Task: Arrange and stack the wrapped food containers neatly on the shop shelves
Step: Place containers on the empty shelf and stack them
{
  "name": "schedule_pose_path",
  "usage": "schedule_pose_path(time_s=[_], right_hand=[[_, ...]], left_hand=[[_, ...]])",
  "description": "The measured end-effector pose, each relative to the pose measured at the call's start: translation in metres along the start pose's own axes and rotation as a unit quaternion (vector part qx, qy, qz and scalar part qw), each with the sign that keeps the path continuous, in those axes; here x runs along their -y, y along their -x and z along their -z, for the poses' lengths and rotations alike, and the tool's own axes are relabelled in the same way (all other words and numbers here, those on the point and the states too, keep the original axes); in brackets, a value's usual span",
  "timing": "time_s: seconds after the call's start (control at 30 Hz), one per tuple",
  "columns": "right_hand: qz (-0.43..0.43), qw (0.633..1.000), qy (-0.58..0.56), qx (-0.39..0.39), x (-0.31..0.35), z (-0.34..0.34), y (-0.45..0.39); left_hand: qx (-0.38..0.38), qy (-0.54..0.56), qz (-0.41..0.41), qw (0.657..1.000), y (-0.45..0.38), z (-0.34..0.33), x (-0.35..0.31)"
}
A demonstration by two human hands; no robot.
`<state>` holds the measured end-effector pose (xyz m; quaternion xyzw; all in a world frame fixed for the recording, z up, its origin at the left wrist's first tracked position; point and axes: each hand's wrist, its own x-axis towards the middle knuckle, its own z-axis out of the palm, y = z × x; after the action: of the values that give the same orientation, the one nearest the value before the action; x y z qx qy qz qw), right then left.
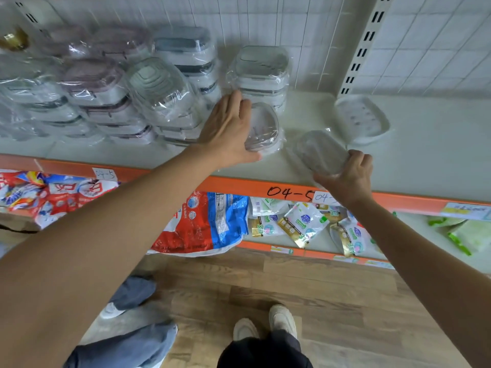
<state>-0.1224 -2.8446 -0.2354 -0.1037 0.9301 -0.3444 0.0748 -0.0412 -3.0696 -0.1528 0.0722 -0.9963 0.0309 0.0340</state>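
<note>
My left hand (228,128) lies flat, fingers straight, on a wrapped container (264,127) on the shelf (425,155), just before the white stack (261,73). My right hand (348,176) grips another container (320,152) near the shelf edge. I should steady the first, then set the second squarely on top, slowly, because the wrap looks slippery.

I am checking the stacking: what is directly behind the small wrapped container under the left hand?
A stack of wrapped white containers stands behind the small wrapped container. The left hand covers its left side.
</note>
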Motion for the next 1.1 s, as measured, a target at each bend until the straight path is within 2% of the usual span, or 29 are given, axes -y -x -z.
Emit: schedule_pose_path(time_s=[0.1, 0.2, 0.3, 0.43, 0.67, 0.9, 1.0, 1.1], right_hand=[[0.004, 0.998, 0.052, 0.025, -0.005, 0.000, 0.004], [-0.001, 0.994, 0.097, 0.050, -0.004, -0.001, 0.001], [0.030, 0.988, 0.144, 0.043, 0.001, -0.004, -0.007], [0.034, 0.986, 0.154, 0.052, 0.008, -0.010, -0.011], [0.052, 0.975, 0.186, 0.111, 0.012, 0.003, 0.029], [0.152, 0.949, 0.233, 0.145, 0.020, 0.047, 0.095], [0.202, 0.930, 0.265, 0.155, 0.040, 0.079, 0.120], [0.257, 0.907, 0.295, 0.156, 0.070, 0.122, 0.139]], left_hand=[[-0.008, 0.018, -0.013, 1.000, 0.012, -0.003, -0.014], [0.016, 0.011, -0.029, 0.999, 0.022, -0.011, -0.025], [0.039, -0.006, -0.036, 0.999, 0.031, -0.020, -0.029], [0.060, -0.018, -0.027, 0.998, 0.041, -0.023, -0.030], [0.145, -0.025, 0.000, 0.989, 0.067, -0.006, -0.035], [0.140, -0.011, -0.017, 0.990, 0.114, 0.033, -0.039], [0.136, -0.003, -0.011, 0.991, 0.141, 0.061, -0.038], [0.141, 0.015, -0.043, 0.989, 0.156, 0.103, -0.034]])
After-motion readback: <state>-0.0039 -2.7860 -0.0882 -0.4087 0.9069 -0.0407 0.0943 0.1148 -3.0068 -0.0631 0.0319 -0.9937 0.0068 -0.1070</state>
